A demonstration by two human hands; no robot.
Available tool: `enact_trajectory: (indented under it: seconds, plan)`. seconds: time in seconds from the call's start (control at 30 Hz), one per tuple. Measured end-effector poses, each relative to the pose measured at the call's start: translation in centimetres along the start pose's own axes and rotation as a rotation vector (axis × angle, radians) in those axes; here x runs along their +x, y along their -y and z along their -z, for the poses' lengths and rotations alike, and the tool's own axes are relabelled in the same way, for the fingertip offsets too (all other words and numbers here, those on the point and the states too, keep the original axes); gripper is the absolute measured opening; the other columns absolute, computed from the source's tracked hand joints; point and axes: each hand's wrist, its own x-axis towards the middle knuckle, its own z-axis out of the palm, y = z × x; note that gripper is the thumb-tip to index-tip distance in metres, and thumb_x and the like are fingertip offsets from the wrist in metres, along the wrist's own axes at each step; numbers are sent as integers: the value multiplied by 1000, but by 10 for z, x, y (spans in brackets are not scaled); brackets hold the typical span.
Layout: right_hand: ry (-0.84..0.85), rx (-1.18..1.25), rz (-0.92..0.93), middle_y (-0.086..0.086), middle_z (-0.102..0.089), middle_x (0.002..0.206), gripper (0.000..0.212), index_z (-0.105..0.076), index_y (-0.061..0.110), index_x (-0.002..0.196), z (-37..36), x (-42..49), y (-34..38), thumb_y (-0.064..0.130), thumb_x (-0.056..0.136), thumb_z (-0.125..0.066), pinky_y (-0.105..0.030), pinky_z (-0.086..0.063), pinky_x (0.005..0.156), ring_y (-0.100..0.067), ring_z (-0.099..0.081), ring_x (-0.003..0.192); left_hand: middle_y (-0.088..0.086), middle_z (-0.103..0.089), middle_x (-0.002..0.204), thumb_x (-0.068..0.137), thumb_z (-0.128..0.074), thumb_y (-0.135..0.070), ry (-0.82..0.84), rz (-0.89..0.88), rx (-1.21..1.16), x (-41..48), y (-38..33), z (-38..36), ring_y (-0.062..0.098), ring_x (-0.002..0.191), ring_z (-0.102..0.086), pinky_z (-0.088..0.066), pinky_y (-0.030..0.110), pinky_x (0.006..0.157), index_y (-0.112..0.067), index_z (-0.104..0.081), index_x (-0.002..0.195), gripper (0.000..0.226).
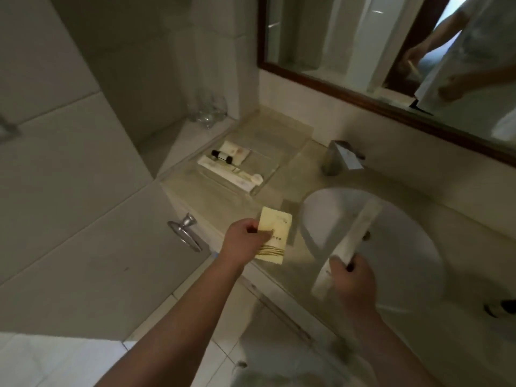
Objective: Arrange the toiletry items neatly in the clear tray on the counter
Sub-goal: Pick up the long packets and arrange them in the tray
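Note:
My left hand (245, 238) grips a flat yellow packet (275, 236) with dark stripes, held over the counter's front edge. Over the basin, my right hand (353, 275) holds a long white wrapped packet (351, 241), blurred by motion. The clear tray (282, 141) lies on the counter at the back left. In the tray are a small bottle with black caps (222, 156), a white sachet (237, 152) and a long white wrapped item (223, 171) with a round white cap (257, 178).
A white basin (391, 247) fills the counter's right side, with a chrome tap (339, 157) behind it. Glasses (206, 110) stand on the back-left ledge. A chrome towel ring (185, 230) hangs on the left wall. A framed mirror (391, 51) hangs above. A small dark bottle (499, 308) lies at far right.

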Motion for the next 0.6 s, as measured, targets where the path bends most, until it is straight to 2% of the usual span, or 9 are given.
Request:
enact_trajectory:
  seconds: [0.1, 0.2, 0.27, 0.37, 0.43, 0.5, 0.6]
  plan:
    - [176, 76, -39, -2, -62, 77, 7, -58, 10, 93, -47, 15, 32, 16, 95, -56, -32, -46, 62, -22, -62, 74, 8, -71, 82, 77, -72, 0, -54, 80, -117, 20, 3, 36, 18, 71, -66, -54, 29, 66, -14, -65, 73, 16]
    - [288, 93, -87, -7, -65, 80, 6, -58, 11, 95, -85, 37, 52, 14, 95, -53, -37, -52, 70, -22, -65, 75, 11, -72, 90, 77, -71, 1, -99, 151, -185, 46, 5, 55, 25, 83, -69, -57, 39, 78, -12, -65, 81, 15]
    - [340, 89, -123, -10, -67, 80, 10, -59, 6, 99, -107, 56, 62, 11, 94, -52, -35, -52, 69, -23, -68, 74, 11, -72, 94, 78, -69, 2, -93, 192, -231, 65, 3, 60, 27, 87, -70, -57, 42, 82, -12, -65, 86, 17]
    - [371, 18, -83, -9, -62, 78, 11, -59, 4, 98, -133, 83, 84, 10, 94, -52, -32, -48, 64, -19, -61, 69, 9, -73, 92, 79, -70, -2, -83, 245, -291, 99, -5, 64, 23, 83, -69, -56, 43, 83, -15, -66, 91, 18]
    - [382, 4, -57, -8, -61, 81, 7, -57, 11, 97, -149, 110, 95, 15, 94, -52, -34, -48, 65, -19, -59, 72, 8, -73, 87, 80, -72, -8, -107, 277, -282, 130, -15, 64, 20, 76, -67, -57, 40, 79, -15, -66, 92, 16]
    - [399, -20, -38, -6, -61, 81, 8, -56, 16, 99, -157, 119, 101, 20, 93, -52, -32, -47, 60, -21, -60, 72, 9, -73, 90, 82, -69, -12, -108, 305, -304, 141, -20, 67, 22, 80, -68, -57, 37, 77, -13, -66, 97, 15]
    - [467, 38, -95, -4, -65, 83, 23, -61, 14, 107, -173, 151, 109, 25, 87, -60, -35, -49, 58, -19, -62, 72, 9, -73, 92, 85, -63, -13, -120, 318, -265, 175, -33, 67, 24, 86, -68, -55, 38, 81, -15, -66, 94, 9]
